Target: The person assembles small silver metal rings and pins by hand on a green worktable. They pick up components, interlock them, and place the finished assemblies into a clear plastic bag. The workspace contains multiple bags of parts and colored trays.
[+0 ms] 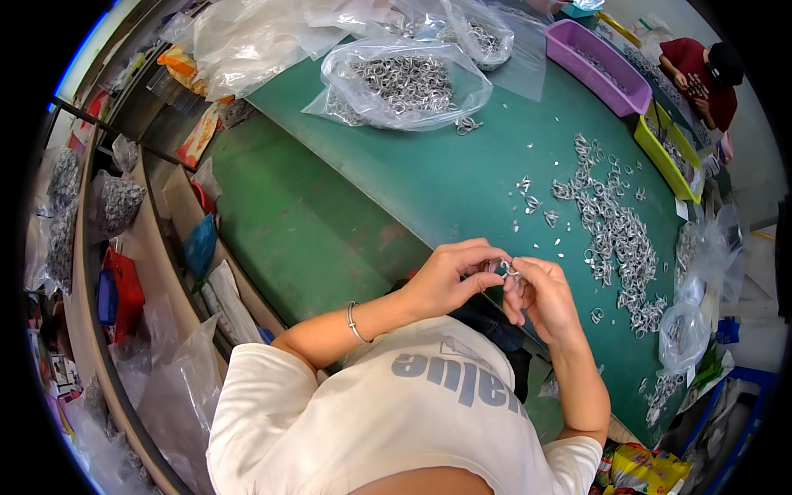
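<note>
My left hand [454,276] and my right hand [543,295] meet at the near edge of the green table [462,186]. Thumbs and fingertips of both pinch a small silver metal ring [505,268] between them. Its finer shape is partly hidden by the fingers. To the right lies a long loose pile of similar silver rings [620,239]. Some small light bits [532,202] are scattered on the tabletop between that pile and my hands. A clear plastic bag [404,87], opened and full of the same rings, sits farther away.
Purple [598,78] and yellow-green [670,157] bins line the far right edge, with a person [705,78] beyond. More clear bags [264,37] cover the far left end. Shelves [148,214] with filled bags stand at left. A blue crate [747,375] is at lower right.
</note>
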A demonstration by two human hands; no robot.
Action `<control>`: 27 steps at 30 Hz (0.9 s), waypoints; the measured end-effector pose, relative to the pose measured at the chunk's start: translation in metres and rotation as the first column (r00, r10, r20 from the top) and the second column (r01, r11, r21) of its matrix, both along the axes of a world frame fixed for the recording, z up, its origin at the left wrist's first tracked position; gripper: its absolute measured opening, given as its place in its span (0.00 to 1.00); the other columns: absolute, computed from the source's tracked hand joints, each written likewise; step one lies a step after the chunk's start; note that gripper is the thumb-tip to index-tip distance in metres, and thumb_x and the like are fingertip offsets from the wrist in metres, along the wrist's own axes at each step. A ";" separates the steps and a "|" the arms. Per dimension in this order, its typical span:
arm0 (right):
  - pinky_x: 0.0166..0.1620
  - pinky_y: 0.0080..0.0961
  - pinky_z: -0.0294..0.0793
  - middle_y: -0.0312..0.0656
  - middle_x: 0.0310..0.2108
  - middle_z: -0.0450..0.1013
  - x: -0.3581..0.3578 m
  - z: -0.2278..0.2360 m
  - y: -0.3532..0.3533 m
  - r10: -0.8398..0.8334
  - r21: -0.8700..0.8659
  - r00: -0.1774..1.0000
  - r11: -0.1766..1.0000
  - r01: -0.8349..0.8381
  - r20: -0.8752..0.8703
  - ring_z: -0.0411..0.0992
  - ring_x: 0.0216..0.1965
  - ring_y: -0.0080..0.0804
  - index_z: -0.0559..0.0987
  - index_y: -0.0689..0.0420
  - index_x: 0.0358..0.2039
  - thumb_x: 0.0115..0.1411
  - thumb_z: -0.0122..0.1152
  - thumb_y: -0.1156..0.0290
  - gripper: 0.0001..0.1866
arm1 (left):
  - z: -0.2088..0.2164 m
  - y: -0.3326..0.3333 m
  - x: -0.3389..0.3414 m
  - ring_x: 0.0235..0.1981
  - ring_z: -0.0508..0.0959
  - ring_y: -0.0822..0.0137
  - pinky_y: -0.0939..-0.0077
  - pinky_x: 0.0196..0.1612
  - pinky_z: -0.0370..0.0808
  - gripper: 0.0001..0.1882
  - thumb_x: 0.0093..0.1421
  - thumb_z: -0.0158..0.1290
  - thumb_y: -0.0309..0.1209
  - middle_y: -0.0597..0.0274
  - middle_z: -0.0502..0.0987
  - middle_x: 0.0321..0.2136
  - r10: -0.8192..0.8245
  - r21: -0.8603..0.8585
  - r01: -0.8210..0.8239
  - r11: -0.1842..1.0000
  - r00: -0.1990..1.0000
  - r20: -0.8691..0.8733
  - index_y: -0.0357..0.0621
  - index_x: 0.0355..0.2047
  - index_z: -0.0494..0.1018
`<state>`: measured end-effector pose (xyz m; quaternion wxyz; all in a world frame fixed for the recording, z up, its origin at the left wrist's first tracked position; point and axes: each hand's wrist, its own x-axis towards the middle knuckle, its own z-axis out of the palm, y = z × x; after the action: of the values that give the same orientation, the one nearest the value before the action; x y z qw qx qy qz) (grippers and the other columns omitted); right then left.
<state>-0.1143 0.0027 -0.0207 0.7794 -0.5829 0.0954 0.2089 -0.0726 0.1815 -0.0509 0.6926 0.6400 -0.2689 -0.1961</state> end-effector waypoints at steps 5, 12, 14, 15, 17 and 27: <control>0.18 0.15 0.61 0.38 0.19 0.70 -0.003 0.007 0.009 0.004 -0.419 0.978 0.904 0.086 0.209 0.68 0.18 0.20 0.73 0.62 0.28 0.64 0.48 0.67 0.13 | 0.002 0.000 0.005 0.25 0.70 0.76 0.82 0.29 0.70 0.10 0.62 0.47 0.24 0.63 0.71 0.28 -0.045 -0.135 0.016 0.991 0.976 -0.212 0.31 0.40 0.73; 0.25 0.23 0.69 0.43 0.30 0.72 -0.005 0.011 0.025 0.188 -0.630 0.728 0.667 0.398 0.659 0.70 0.27 0.33 0.73 0.62 0.38 0.49 0.61 0.82 0.14 | 0.008 0.000 0.014 0.23 0.68 0.77 0.83 0.26 0.67 0.11 0.63 0.47 0.28 0.65 0.74 0.27 -0.117 -0.173 0.039 0.984 0.877 -0.465 0.33 0.40 0.74; 0.26 0.25 0.70 0.43 0.29 0.71 -0.005 0.003 0.020 0.235 -0.645 0.677 0.616 0.451 0.698 0.71 0.27 0.35 0.73 0.63 0.36 0.48 0.61 0.83 0.12 | 0.007 0.002 0.017 0.22 0.66 0.77 0.84 0.26 0.66 0.11 0.63 0.48 0.28 0.64 0.75 0.28 -0.179 -0.205 0.083 0.975 0.843 -0.507 0.33 0.41 0.74; 0.26 0.26 0.71 0.44 0.29 0.71 -0.004 0.000 0.017 0.260 -0.650 0.651 0.591 0.478 0.714 0.71 0.27 0.37 0.73 0.63 0.35 0.48 0.60 0.83 0.12 | 0.007 0.002 0.019 0.22 0.66 0.77 0.84 0.25 0.66 0.11 0.63 0.48 0.28 0.64 0.75 0.28 -0.177 -0.186 0.093 0.978 0.844 -0.506 0.32 0.41 0.74; 0.26 0.27 0.71 0.45 0.29 0.71 0.000 0.000 0.014 0.377 -0.678 0.573 0.522 0.518 0.728 0.71 0.27 0.39 0.74 0.64 0.32 0.47 0.59 0.84 0.10 | 0.010 0.004 0.025 0.22 0.66 0.77 0.84 0.25 0.65 0.11 0.63 0.48 0.28 0.64 0.75 0.28 -0.171 -0.144 0.113 0.983 0.846 -0.505 0.32 0.41 0.74; 0.23 0.23 0.68 0.45 0.22 0.70 0.001 -0.006 0.010 0.089 -0.574 0.773 0.723 0.383 0.628 0.70 0.21 0.32 0.73 0.65 0.29 0.56 0.56 0.80 0.02 | 0.015 -0.009 0.014 0.25 0.74 0.72 0.81 0.29 0.72 0.08 0.56 0.52 0.20 0.58 0.76 0.28 0.135 0.007 -0.136 0.991 0.984 0.115 0.33 0.37 0.75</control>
<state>-0.1137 0.0127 -0.0271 0.5152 -0.8489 -0.0459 -0.1091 -0.0584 0.1729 -0.0356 0.6829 0.6722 -0.2624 -0.1137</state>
